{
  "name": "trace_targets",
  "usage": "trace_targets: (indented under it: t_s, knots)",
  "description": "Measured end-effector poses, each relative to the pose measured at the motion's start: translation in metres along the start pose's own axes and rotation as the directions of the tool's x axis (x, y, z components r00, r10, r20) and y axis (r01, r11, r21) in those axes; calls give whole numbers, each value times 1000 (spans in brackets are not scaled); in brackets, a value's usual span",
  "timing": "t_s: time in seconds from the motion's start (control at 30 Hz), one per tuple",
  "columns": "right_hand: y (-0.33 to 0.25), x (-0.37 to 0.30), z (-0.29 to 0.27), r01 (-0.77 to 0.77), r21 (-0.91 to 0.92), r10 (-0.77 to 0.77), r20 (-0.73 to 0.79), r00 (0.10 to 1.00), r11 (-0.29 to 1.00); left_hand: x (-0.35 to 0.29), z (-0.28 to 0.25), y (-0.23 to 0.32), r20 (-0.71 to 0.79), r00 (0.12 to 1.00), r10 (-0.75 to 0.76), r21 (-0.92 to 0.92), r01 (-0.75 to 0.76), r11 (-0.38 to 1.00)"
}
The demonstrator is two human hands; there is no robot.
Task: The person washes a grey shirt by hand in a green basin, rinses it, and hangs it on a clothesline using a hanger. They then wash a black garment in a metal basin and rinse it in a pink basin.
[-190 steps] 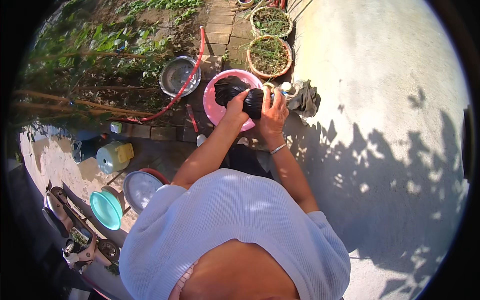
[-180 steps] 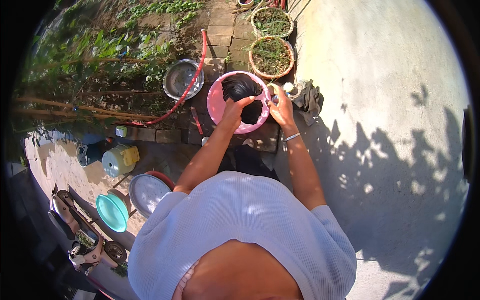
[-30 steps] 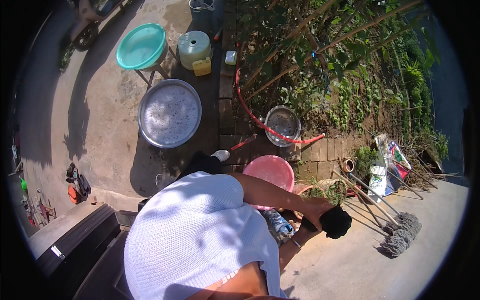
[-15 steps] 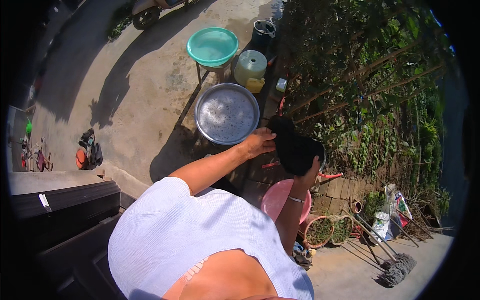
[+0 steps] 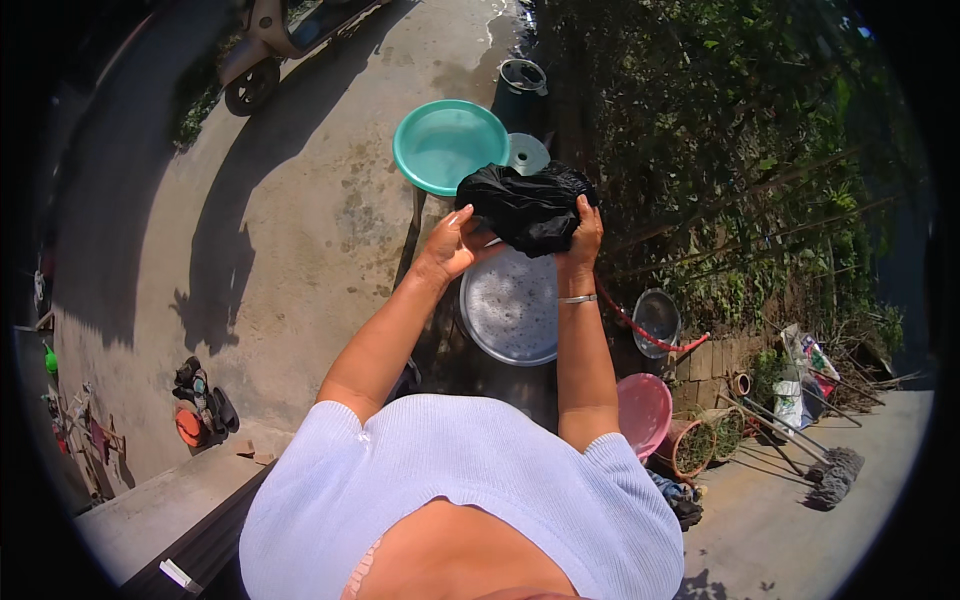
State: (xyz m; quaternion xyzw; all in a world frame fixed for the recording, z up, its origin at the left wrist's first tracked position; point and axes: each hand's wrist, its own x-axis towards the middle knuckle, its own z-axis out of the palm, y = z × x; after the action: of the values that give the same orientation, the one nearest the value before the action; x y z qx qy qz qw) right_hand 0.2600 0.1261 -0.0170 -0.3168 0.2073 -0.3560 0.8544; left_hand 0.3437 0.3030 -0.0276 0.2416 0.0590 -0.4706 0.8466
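Black cloth (image 5: pixel 528 207), bunched and wet-looking, sat up between both hands: the right hand (image 5: pixel 583 232) had its fingers clamped round the near edge, while the left hand (image 5: pixel 447 247) only pressed against it with fingers spread loose. Below the fingers lay the big metal basin (image 5: pixel 510 305) (the teal basin (image 5: pixel 449 146) was just beyond them). With that slack left grip, the bundle could well have slid out and dropped onto the dirty concrete.
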Motion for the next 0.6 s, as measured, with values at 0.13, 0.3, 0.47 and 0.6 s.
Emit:
trace_targets:
  t_s: [0.13,0.3,0.47,0.6]
  knots:
    - [75,39,49,-13,-80,18,60,998,997,35,-20,75,-127,990,63,254,-28,967]
    - [136,92,82,-5,-161,6,4,1000,987,113,-53,143,-340,923,180,493,12,870]
    - [179,145,83,-172,-153,140,-197,970,973,211,-138,204,-257,945,201,261,-132,956]
    - [253,216,-20,-22,-585,-74,-139,987,811,286,-173,225,-315,946,70,344,45,938]
